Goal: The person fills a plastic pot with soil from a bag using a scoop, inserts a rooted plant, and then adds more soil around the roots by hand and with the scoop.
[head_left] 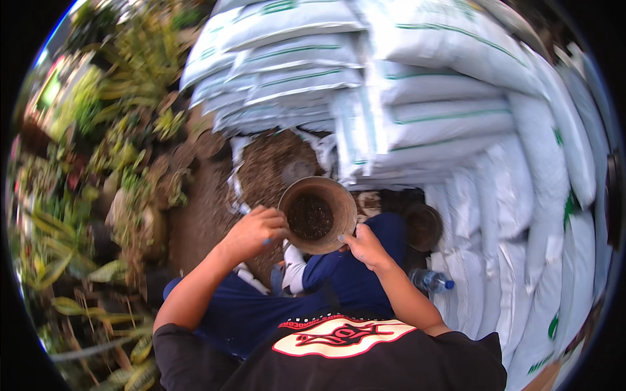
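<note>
Brown round plastic pot, partly filled with dark soil, sits clamped between my left hand and right hand; rim-level filling remains.

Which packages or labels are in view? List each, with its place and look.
Stacked sacks: piled ahead and curving down the right, plump, white with green stripes and markings.
Open sack: ahead of the pot, white, torn open, brown soil showing.
Water bottle: by the right knee, clear, blue cap.
</note>
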The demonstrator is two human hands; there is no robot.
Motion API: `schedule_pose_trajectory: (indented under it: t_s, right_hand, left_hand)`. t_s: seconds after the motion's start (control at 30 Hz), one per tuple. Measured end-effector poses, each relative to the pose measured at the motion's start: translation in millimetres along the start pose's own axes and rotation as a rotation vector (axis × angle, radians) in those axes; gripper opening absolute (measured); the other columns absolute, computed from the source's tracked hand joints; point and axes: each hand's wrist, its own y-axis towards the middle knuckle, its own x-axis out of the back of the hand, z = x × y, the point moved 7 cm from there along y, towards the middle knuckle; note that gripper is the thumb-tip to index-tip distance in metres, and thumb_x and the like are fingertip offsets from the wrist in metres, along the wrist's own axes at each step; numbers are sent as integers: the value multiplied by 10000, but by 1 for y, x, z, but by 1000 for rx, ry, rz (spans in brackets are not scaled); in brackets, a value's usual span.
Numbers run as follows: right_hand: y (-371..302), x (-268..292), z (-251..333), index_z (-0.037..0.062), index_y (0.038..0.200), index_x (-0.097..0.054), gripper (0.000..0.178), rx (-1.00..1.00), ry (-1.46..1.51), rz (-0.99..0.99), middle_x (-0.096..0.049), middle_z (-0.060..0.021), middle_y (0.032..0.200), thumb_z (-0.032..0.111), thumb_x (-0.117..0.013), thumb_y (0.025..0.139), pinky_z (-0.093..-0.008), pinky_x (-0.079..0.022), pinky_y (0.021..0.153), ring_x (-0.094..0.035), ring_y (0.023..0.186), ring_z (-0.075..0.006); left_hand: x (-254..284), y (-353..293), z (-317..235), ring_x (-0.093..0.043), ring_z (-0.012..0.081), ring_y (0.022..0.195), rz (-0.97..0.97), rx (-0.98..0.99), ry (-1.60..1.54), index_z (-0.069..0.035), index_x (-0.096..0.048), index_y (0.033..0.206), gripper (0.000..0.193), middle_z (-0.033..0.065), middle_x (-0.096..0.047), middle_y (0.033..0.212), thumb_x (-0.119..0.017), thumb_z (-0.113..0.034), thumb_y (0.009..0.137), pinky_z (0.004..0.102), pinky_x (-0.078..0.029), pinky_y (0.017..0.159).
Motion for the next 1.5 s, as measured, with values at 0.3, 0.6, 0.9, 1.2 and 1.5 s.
schedule_pose_trajectory:
  t_s: [0.3,0.6,0.9,1.2,1.5]
  right_hand:
    - [99,-176,-41,-53,1227,-593,303,-158,-233,256,-709,-122,1007,121,-633,983,-342,-554,687,-682,807,-169]
    - [168,-301,-141,25,1334,-550,342,-245,-163,281,-716,-102,986,132,-594,1013,-322,-539,690,-673,781,-168]
    - [192,-304,-150,-6,1477,-486,500,-365,-223,282,-704,-137,1169,93,-567,994,-308,-558,751,-685,895,-176]
    - [241,-268,-49,-30,1186,-685,272,171,-641,215,-750,-127,1036,94,-684,943,-330,-560,847,-713,927,-192]
    - [363,-336,-14,-39,1335,-580,536,644,-1247,250,-605,-283,1348,177,-753,876,-460,-444,1115,-568,1273,-431]
  left_hand:
    - [8,-208,102,-439,351,1408,-89,984,-11,-163,-640,1341,537,98,-512,1513,-764,-89,824,498,-398,1146]
    - [-24,-296,133,-492,358,1371,121,1226,-285,-144,-552,1445,599,145,-573,1446,-752,-145,880,472,-401,1160]
    - [-12,-292,153,-557,351,1303,123,1201,-321,-123,-545,1455,590,146,-625,1355,-724,-134,893,476,-438,1093]
    - [-36,-281,174,-596,328,1255,213,1145,-352,-126,-583,1425,583,134,-662,1273,-758,-126,869,472,-446,1032]
    - [-33,-280,201,-643,348,1200,164,1192,-353,-108,-676,1261,509,150,-699,1208,-729,9,768,502,-479,984]
